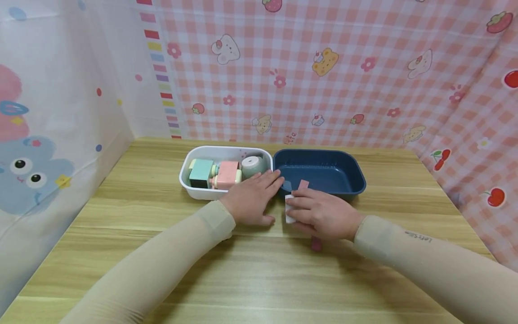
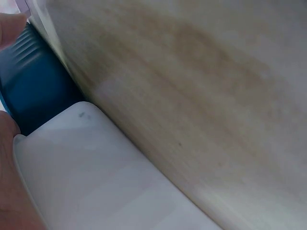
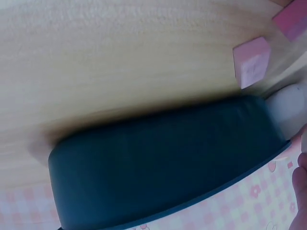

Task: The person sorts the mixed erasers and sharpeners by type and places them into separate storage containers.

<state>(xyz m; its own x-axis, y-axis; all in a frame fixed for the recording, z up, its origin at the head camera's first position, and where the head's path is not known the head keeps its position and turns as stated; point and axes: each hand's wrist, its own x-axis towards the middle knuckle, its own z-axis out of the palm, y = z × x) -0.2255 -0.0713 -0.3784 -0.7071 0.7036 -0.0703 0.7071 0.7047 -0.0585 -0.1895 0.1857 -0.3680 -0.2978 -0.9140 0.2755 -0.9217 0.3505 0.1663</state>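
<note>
My left hand (image 1: 252,200), fingers extended, rests over the near right corner of a white bin (image 1: 202,194), its fingertips at the navy bin's rim. Inside the white bin lie a mint-green bottle-like thing (image 1: 203,170), a pink one (image 1: 228,173) and an upright grey-green cylinder (image 1: 252,165). My right hand (image 1: 323,213) pinches a small white block (image 1: 289,209) before the navy bin (image 1: 358,180). Two pink blocks, one lighter (image 3: 252,62) and one darker (image 3: 292,19), lie on the table by the right hand. A blue-grey piece (image 1: 286,185) shows beyond its fingertips.
The bins stand side by side towards the back of a wood-grain table (image 1: 243,279). Behind them hangs a pink checked cloth (image 1: 299,103). A white printed cloth (image 1: 77,112) hangs at the left.
</note>
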